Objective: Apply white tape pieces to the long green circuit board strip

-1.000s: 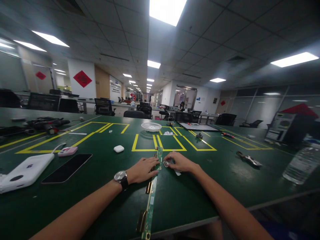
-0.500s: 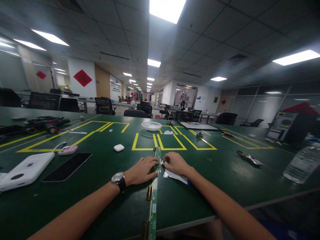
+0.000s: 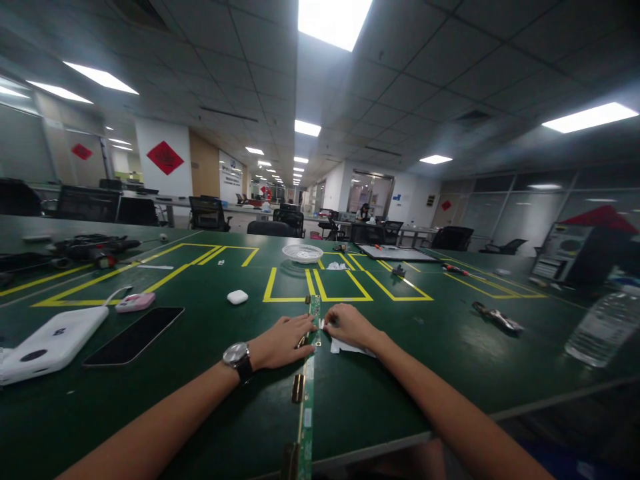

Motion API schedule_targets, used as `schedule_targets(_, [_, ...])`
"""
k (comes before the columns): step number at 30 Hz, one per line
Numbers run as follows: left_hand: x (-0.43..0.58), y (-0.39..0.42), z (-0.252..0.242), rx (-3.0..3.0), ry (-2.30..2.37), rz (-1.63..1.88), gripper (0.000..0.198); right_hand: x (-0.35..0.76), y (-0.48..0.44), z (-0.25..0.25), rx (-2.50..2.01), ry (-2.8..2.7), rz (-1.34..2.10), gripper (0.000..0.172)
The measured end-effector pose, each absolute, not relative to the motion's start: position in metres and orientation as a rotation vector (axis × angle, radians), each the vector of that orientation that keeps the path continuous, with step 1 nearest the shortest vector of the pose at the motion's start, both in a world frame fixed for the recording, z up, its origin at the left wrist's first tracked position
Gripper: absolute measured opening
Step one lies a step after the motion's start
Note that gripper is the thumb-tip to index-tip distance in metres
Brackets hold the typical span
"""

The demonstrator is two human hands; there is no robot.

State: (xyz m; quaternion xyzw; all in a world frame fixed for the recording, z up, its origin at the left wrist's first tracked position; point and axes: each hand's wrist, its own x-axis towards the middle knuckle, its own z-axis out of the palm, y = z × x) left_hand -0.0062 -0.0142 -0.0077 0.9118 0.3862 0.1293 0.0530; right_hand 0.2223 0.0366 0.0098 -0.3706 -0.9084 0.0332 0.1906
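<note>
A long narrow circuit board (image 3: 306,400) lies on the green worktop (image 3: 425,373), running from its near edge away from the person. The left hand (image 3: 283,340) rests open and flat against the board's far end, and the right hand (image 3: 350,325), fingers bunched at the opposite edge over a white sheet (image 3: 345,347), may be pinching something, though I cannot tell. Well apart lie a phone (image 3: 134,335), power bank (image 3: 50,343) and earbud case (image 3: 237,297) to the left, and a water bottle (image 3: 600,327) to the right

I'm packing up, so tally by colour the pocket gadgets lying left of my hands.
White: 2, power bank and earbud case
Pink: 1, small device
Black: 1, phone
Total: 4
</note>
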Motion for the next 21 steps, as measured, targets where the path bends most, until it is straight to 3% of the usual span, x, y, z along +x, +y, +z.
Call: schedule_targets(21, [-0.013,-0.007,-0.006,2.76,1.033,0.381,0.049,0.229,0.046,0.009,-0.774,-2.615,0.237,0.01])
